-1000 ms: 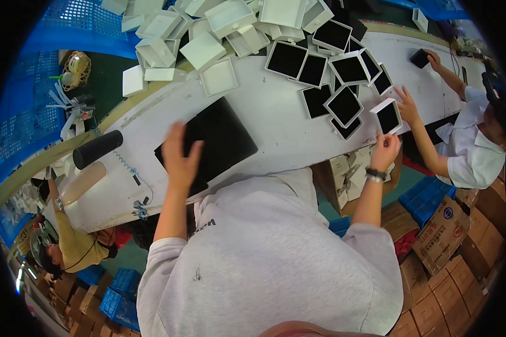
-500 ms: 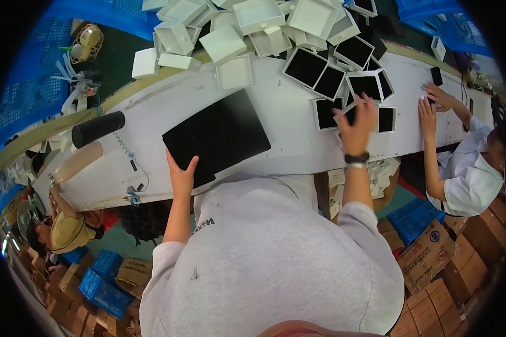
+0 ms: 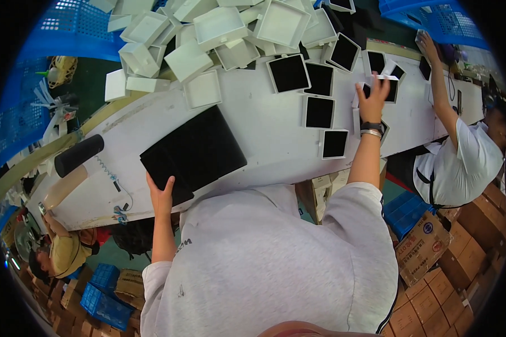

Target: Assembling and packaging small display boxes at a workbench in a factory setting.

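A stack of flat black sheets (image 3: 194, 151), foam-like, lies at a slant on the worktable in front of me. My left hand (image 3: 162, 194) grips its near left corner, thumb on top and fingers partly hidden at the edge. Out to the right, my right hand (image 3: 372, 100) is over several small white open boxes with black linings, its fingers apart; it may be touching the box (image 3: 390, 89) at its fingertips. Between the hands, more black-lined boxes lie apart: one at the back (image 3: 288, 73), one in the middle (image 3: 319, 112) and one nearer me (image 3: 335, 144).
White boxes without black linings (image 3: 219, 28) are heaped along the table's far side. A black cylinder (image 3: 78, 156) and a coiled cord (image 3: 108, 171) lie left. A co-worker (image 3: 452, 163) reaches forward at right; another person (image 3: 67, 247) sits left. Blue crates (image 3: 104, 297) and cartons stand behind.
My right hand has moved right across the boxes, which now lie more spread out. My left hand stays on the black stack. The co-worker's arm has stretched toward the far side. The view has shifted.
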Demonstrator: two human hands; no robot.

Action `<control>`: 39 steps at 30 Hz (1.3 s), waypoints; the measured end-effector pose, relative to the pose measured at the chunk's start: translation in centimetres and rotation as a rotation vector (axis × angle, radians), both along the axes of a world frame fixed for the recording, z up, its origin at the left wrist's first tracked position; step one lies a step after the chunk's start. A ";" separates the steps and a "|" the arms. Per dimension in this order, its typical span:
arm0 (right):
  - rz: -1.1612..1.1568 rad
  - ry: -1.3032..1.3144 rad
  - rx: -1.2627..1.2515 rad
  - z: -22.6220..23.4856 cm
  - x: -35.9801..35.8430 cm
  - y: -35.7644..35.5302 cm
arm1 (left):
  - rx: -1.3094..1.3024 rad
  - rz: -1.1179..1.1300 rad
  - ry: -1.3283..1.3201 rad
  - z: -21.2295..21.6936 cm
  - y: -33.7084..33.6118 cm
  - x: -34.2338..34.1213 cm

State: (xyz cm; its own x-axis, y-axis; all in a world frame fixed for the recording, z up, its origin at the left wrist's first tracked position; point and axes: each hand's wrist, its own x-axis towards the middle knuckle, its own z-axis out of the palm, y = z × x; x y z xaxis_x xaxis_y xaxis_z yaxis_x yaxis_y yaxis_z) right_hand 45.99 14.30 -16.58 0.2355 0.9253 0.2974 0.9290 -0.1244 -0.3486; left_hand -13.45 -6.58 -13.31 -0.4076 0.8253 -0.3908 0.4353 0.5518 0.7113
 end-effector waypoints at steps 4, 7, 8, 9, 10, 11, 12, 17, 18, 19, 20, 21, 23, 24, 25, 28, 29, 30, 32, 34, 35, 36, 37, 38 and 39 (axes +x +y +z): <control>-0.494 -0.290 -0.048 0.7 3.8 1.3 | -0.041 0.016 0.024 0.4 -0.2 -0.2; -0.433 0.158 -0.265 -4.1 14.8 1.5 | -0.062 -0.003 -0.001 -0.1 0.5 -0.1; -0.471 0.293 -0.278 -4.5 15.6 2.0 | -0.046 -0.007 0.033 -0.3 0.2 -0.4; -0.465 0.296 -0.284 -3.9 14.3 2.3 | -0.032 -0.006 0.071 -0.1 -0.2 -0.4; -0.606 0.194 -0.256 -3.1 12.6 2.4 | -0.052 0.030 0.029 0.1 -0.4 -0.4; -0.754 0.082 -0.219 -2.1 11.6 2.3 | -0.052 0.028 0.025 0.1 -0.5 -0.4; -0.751 0.049 -0.187 -2.7 13.1 1.5 | -0.044 0.014 0.028 -0.2 -0.2 -0.4; -0.325 -0.011 -0.107 -2.2 10.7 0.8 | -0.033 0.033 -0.008 -0.2 -0.2 -0.1; -0.144 0.067 0.069 -0.6 7.4 0.9 | -0.036 0.020 0.026 -0.1 -0.3 -0.1; -0.041 0.011 0.079 2.1 1.7 0.8 | -0.039 0.003 0.059 0.0 -0.2 0.0; 0.125 0.189 0.040 3.5 -2.1 0.6 | -0.037 -0.001 0.059 -0.1 -0.1 0.1; 0.290 -0.035 -0.003 2.9 -4.4 0.1 | -0.034 -0.003 0.063 -0.1 0.2 0.2; 0.324 -0.090 -0.210 2.4 -10.2 -0.5 | -0.034 -0.014 0.063 -0.2 0.3 0.3; 0.316 -0.095 -0.300 1.1 -12.0 -0.7 | -0.021 0.011 0.021 -0.2 0.2 0.3; 0.314 -0.258 -0.369 0.1 -12.7 -0.8 | -0.007 0.033 -0.023 -0.2 0.4 0.3; 0.275 -0.172 -0.332 -0.9 -11.6 -0.5 | -0.037 0.020 -0.022 0.3 0.6 0.4; 0.247 -0.187 -0.367 -0.8 -10.8 -0.4 | -0.031 0.033 -0.013 0.4 0.5 0.4; 0.195 -0.172 -0.333 -1.2 -9.4 -0.5 | -0.010 0.003 0.004 0.4 0.2 0.5; 0.085 -0.283 -0.240 -2.5 -6.1 -1.1 | -0.009 -0.005 -0.019 0.3 0.1 0.6; 0.046 -0.311 -0.162 -1.9 -4.3 -1.5 | 0.021 -0.014 -0.019 0.1 0.0 0.9; 0.056 -0.172 0.073 -2.6 -4.2 -1.9 | 0.043 -0.042 -0.023 0.0 0.1 1.1; 0.153 -0.098 0.108 -1.4 -6.3 -1.8 | 0.026 -0.009 -0.045 0.4 0.2 1.5; 0.249 -0.023 0.142 -0.3 -8.8 -1.9 | 0.024 0.005 -0.041 0.4 0.3 1.6; 0.414 -0.068 0.007 1.1 -11.6 -2.3 | 0.027 0.002 -0.035 0.5 0.4 1.7; 0.531 -0.187 -0.164 2.8 -14.7 -2.8 | 0.031 -0.004 -0.035 0.6 0.5 1.7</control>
State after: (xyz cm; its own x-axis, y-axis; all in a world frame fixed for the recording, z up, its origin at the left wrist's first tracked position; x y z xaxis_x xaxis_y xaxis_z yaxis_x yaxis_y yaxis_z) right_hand 31.29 11.51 -13.80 -0.3153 0.9397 0.1322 0.9227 0.3361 -0.1887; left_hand -11.73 -6.11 -12.73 -0.3909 0.8390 -0.3785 0.4124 0.5273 0.7429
